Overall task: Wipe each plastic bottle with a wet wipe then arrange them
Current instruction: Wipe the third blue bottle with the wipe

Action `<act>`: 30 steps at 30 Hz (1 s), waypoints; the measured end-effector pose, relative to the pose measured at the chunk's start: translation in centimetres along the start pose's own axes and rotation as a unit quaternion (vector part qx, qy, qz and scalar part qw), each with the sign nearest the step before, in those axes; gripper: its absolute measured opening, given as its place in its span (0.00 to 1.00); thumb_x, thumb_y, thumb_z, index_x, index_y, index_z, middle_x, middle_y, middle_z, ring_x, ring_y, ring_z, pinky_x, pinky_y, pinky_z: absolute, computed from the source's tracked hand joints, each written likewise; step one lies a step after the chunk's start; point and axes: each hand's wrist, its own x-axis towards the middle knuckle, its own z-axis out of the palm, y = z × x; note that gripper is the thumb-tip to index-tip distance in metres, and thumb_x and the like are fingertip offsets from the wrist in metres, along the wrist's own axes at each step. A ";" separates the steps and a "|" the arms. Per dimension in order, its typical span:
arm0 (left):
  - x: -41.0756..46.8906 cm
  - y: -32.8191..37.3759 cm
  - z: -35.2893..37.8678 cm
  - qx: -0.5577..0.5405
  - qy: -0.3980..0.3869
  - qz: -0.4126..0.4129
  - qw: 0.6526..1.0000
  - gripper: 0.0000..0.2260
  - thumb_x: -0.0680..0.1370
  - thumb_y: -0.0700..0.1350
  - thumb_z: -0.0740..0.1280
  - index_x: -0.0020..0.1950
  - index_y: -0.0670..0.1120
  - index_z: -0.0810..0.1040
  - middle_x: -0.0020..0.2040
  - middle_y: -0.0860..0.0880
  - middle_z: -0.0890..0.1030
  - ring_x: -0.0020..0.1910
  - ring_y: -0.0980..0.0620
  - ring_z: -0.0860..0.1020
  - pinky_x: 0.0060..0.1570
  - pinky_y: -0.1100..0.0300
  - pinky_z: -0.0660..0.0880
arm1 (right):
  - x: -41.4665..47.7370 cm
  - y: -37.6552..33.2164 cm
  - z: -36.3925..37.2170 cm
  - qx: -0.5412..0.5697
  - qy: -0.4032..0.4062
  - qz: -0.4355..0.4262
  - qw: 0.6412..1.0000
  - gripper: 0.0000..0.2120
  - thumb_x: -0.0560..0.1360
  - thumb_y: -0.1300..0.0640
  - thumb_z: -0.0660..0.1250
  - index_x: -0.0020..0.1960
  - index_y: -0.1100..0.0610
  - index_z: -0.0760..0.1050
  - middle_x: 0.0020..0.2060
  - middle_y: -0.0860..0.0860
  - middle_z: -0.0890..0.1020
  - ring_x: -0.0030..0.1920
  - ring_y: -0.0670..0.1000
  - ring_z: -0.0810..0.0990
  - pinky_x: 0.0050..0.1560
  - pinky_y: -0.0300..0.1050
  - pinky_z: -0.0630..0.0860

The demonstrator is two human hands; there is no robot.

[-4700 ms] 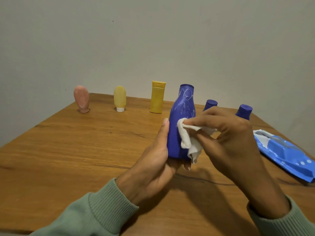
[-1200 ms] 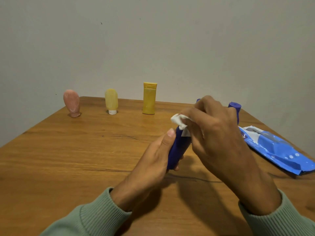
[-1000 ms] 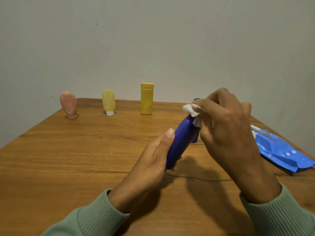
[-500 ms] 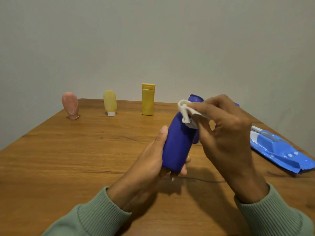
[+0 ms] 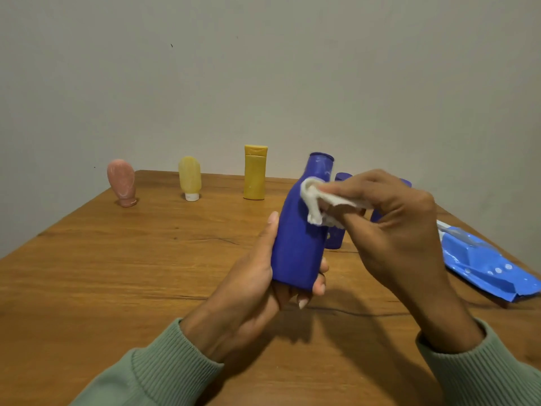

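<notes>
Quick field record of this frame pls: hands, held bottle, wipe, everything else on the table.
left hand: grips large blue plastic bottle near its base, held off the wooden table
right hand: pinches crumpled white wet wipe against the bottle's shoulder
back row: pink squeeze tube, pale yellow squeeze tube, yellow flip-top bottle, all upright, apart
behind hands: two smaller blue bottles, partly hidden
right side: blue wipes pack lying flat

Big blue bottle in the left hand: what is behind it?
Behind the big blue bottle stand two smaller blue bottles; the right hand and wet wipe cover most of them.
</notes>
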 end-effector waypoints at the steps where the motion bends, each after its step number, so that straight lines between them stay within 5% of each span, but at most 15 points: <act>1: 0.0 0.1 -0.1 -0.017 0.001 0.007 1.000 0.27 0.81 0.62 0.50 0.63 0.42 0.74 0.42 0.40 0.79 0.34 0.47 0.77 0.30 0.58 0.71 | 0.1 -0.1 -0.1 0.021 -0.040 0.003 0.999 0.11 0.72 0.58 0.69 0.54 0.52 0.80 0.43 0.45 0.81 0.44 0.42 0.78 0.41 0.29 0.73; 4: 0.1 0.1 -0.2 -0.051 -0.005 0.001 0.999 0.27 0.81 0.62 0.50 0.60 0.42 0.76 0.41 0.40 0.79 0.33 0.48 0.77 0.28 0.59 0.70 | 0.4 0.0 -0.3 0.037 -0.088 0.007 0.995 0.11 0.71 0.59 0.71 0.53 0.52 0.81 0.42 0.44 0.82 0.44 0.43 0.79 0.41 0.31 0.74; 10: 0.0 -0.1 -0.2 -0.057 -0.023 -0.047 0.997 0.29 0.81 0.63 0.51 0.64 0.40 0.74 0.40 0.42 0.78 0.31 0.49 0.76 0.26 0.60 0.71 | 0.3 0.6 -0.2 0.024 0.034 0.038 0.998 0.10 0.74 0.60 0.69 0.54 0.54 0.80 0.42 0.46 0.82 0.44 0.44 0.79 0.42 0.31 0.74; 16: 0.2 0.0 -0.2 -0.106 -0.007 -0.021 0.994 0.26 0.81 0.62 0.51 0.59 0.42 0.76 0.40 0.41 0.78 0.32 0.48 0.77 0.26 0.60 0.73 | 0.6 0.3 -0.5 0.122 -0.091 0.092 0.984 0.10 0.71 0.61 0.71 0.51 0.54 0.82 0.42 0.44 0.83 0.44 0.45 0.81 0.40 0.32 0.76; 23: 0.0 0.0 -0.3 -0.081 -0.008 -0.037 0.996 0.28 0.80 0.63 0.51 0.63 0.41 0.74 0.39 0.42 0.78 0.31 0.49 0.76 0.26 0.60 0.72 | 0.3 0.5 0.6 0.143 0.022 0.130 0.981 0.10 0.72 0.58 0.69 0.52 0.53 0.80 0.43 0.47 0.83 0.45 0.43 0.81 0.41 0.31 0.76; 30: 0.1 -0.2 0.1 -0.078 0.020 0.015 0.997 0.27 0.81 0.63 0.50 0.58 0.42 0.76 0.39 0.42 0.79 0.33 0.49 0.77 0.29 0.59 0.72 | 0.1 0.2 0.5 0.188 -0.059 0.133 0.971 0.10 0.69 0.54 0.69 0.50 0.52 0.80 0.42 0.43 0.83 0.46 0.42 0.81 0.41 0.31 0.76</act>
